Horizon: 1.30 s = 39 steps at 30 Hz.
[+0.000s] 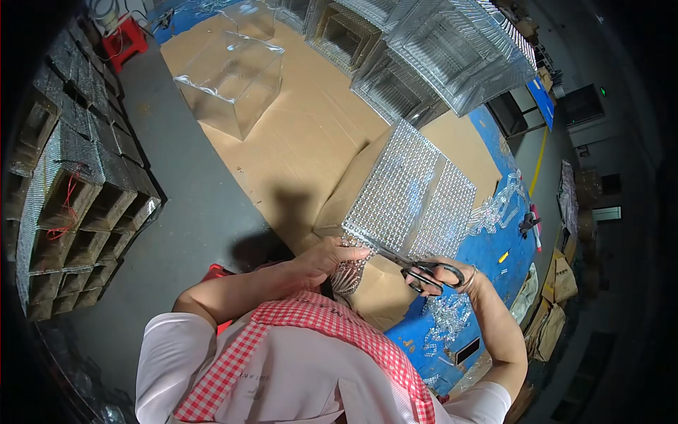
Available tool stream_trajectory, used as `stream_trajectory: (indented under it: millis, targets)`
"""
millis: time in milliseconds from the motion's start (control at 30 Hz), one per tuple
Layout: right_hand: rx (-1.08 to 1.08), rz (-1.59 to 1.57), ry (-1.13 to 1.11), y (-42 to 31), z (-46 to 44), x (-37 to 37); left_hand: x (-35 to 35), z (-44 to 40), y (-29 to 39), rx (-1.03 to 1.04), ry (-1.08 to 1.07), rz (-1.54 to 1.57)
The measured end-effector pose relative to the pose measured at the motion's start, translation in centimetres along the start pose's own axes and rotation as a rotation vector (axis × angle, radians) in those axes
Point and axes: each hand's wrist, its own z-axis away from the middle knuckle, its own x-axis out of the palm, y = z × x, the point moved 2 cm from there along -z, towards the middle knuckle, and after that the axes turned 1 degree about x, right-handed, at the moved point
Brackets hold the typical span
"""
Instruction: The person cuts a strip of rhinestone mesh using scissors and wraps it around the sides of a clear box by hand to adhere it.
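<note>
A box (pixel 351 173) stands before me, its upper face covered with a silvery beaded mesh (pixel 395 180) of rhinestone-like studs. A loose flap of the mesh (pixel 349 277) hangs down at the near corner. My left hand (pixel 326 257) pinches the mesh there between thumb and fingers. Through the black handles of a pair of scissors (pixel 432 276) go the fingers of my right hand (pixel 452 271). The blades point left along the near edge of the mesh, toward my left thumb. Whether they are parted is hard to make out.
Clear transparent boxes (pixel 233 88) stand on the cardboard (pixel 311 99) at the back left. Stacked glittering frames (pixel 452 53) rise at the back right. Bead strips (pixel 448 318) and a phone (pixel 467 350) lie on the blue surface. Gridded boxes (pixel 85 205) are stacked at left.
</note>
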Motion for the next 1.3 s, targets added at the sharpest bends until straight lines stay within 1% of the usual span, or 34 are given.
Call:
stream_trajectory:
  millis: [67,167,267,367,467,567,667,767,867,967,1000,1100,1200,1300]
  targets:
    - [0.042,-0.013,-0.008,0.5,-0.4,-0.5,0.0,-0.1,0.2,0.033,0.008,-0.083]
    - [0.013,-0.075,-0.048,0.3,-0.5,-0.7,0.2,-0.1,0.3,0.062,-0.017,-0.123]
    - [0.041,-0.094,-0.026,0.8,-0.6,-0.8,-0.6,-0.5,-0.1,0.04,-0.033,-0.119]
    - [-0.005,-0.106,-0.046,0.6,-0.4,-0.8,-0.6,-0.6,-0.1,0.025,-0.025,-0.081]
    - [0.003,0.031,0.06,0.0,-0.2,-0.2,-1.1,-0.7,-0.1,0.023,-0.025,-0.096]
    - [-0.007,0.046,0.062,-0.5,-0.1,-0.1,-0.8,-0.3,0.3,0.046,-0.058,-0.094]
    - [-0.005,0.003,0.069,-0.2,0.1,-0.4,-0.5,0.2,0.4,0.08,-0.038,-0.083]
    - [-0.01,-0.031,-0.026,-0.2,0.0,-0.1,-1.0,0.2,0.0,0.237,0.096,-0.181]
    - [0.011,0.071,-0.003,-1.1,-0.6,0.2,-0.6,0.5,0.5,0.099,0.04,-0.017]
    - [-0.024,0.109,0.011,-2.0,-1.0,0.5,-1.2,0.3,0.4,0.032,0.034,0.019]
    - [-0.007,0.111,0.018,-1.6,-1.2,0.2,-1.2,0.3,0.6,0.025,0.033,0.019]
    - [-0.03,0.027,-0.015,-1.2,-1.4,0.4,-1.3,0.4,0.9,0.01,0.014,0.025]
    - [-0.056,0.016,-0.028,-0.6,-1.5,0.6,-1.9,0.2,0.6,0.019,-0.017,0.021]
    - [-0.028,0.048,0.022,-0.5,-1.7,0.6,-1.7,0.2,0.5,0.045,-0.02,0.011]
